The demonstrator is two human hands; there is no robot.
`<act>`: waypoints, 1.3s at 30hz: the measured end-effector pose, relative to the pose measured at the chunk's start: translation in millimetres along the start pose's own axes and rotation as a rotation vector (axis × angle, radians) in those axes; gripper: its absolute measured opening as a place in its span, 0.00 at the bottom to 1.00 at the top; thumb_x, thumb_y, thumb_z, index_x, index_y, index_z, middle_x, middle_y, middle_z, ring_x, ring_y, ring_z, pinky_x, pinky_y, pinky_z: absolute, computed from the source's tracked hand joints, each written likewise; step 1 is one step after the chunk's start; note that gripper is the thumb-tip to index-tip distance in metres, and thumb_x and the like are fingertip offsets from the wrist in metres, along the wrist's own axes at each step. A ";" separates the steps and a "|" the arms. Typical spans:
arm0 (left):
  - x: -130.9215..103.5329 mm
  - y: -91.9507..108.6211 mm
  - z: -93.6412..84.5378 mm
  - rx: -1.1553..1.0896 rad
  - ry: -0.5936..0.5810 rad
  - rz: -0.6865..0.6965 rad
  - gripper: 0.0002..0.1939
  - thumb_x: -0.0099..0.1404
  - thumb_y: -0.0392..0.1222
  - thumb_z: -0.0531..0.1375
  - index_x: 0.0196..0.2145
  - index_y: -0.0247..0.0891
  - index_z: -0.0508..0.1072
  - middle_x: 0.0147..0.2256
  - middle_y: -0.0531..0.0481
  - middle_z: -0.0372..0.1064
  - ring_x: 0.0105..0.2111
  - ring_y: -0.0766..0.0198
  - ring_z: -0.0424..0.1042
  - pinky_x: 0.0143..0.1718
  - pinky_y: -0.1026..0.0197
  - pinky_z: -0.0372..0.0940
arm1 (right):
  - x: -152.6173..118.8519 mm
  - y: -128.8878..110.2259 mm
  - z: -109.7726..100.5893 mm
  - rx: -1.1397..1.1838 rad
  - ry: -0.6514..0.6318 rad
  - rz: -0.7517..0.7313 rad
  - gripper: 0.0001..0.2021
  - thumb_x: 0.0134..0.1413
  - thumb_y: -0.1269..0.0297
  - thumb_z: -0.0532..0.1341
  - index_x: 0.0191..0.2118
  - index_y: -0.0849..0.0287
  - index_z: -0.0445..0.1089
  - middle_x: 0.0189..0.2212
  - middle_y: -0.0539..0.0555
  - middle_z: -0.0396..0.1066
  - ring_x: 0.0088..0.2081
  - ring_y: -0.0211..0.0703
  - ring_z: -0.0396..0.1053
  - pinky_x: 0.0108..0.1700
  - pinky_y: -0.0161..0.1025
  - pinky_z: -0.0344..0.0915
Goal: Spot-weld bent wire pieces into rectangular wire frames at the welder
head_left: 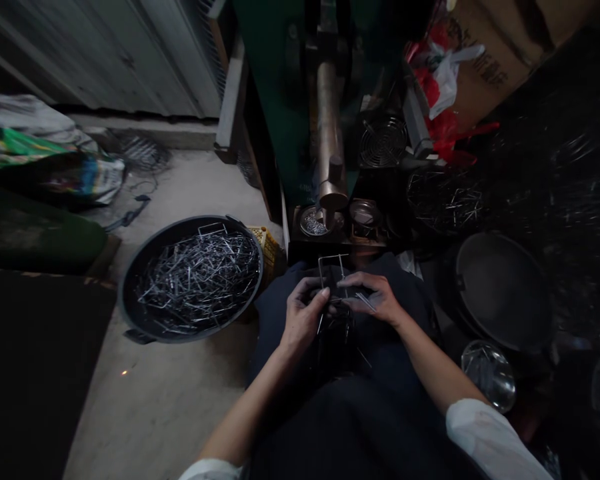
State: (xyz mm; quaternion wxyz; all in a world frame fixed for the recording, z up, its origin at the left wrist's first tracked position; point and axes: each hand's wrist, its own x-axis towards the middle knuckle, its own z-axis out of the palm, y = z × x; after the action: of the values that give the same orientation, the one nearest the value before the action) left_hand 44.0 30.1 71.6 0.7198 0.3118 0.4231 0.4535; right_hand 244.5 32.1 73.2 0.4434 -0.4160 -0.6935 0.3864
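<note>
Wire pieces [200, 280] in tub [131, 293] at left; machine [331, 127] ahead; basin [505, 293] right.

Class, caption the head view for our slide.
Left hand and right hand hold thin bent metal wire near a round dark-grey tub heaped with silvery wire pieces.

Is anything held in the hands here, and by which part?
A wire frame: the left hand pinches its left side; the right hand is at its right side and also holds thin rods, exactly where is unclear.
</note>
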 end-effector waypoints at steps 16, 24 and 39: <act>24.5 12.7 -2.9 -0.028 0.025 0.088 0.20 0.59 0.49 0.70 0.43 0.37 0.71 0.25 0.55 0.70 0.20 0.69 0.69 0.22 0.68 0.65 | 38.2 3.5 -8.3 -0.038 -0.073 -0.081 0.16 0.56 0.60 0.71 0.50 0.54 0.76 0.43 0.55 0.78 0.45 0.47 0.76 0.49 0.40 0.70; 30.8 20.3 -0.2 -0.026 0.020 0.127 0.20 0.60 0.49 0.69 0.43 0.36 0.70 0.24 0.55 0.69 0.21 0.69 0.69 0.23 0.69 0.65 | 50.1 6.5 -10.3 -0.076 -0.077 -0.138 0.15 0.57 0.61 0.70 0.49 0.54 0.76 0.43 0.55 0.78 0.43 0.47 0.76 0.46 0.40 0.70; 31.7 22.9 -0.9 -0.047 0.005 0.141 0.16 0.63 0.46 0.67 0.43 0.37 0.69 0.23 0.56 0.69 0.21 0.70 0.68 0.23 0.69 0.63 | 58.0 -2.7 -11.3 -0.088 -0.085 -0.170 0.15 0.56 0.63 0.70 0.50 0.54 0.75 0.42 0.55 0.77 0.43 0.46 0.76 0.46 0.39 0.71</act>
State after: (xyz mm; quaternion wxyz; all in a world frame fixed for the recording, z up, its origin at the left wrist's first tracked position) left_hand 41.6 68.3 79.9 0.6920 0.3227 0.3912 0.5137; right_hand 239.2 86.4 96.2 0.4262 -0.3581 -0.7607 0.3338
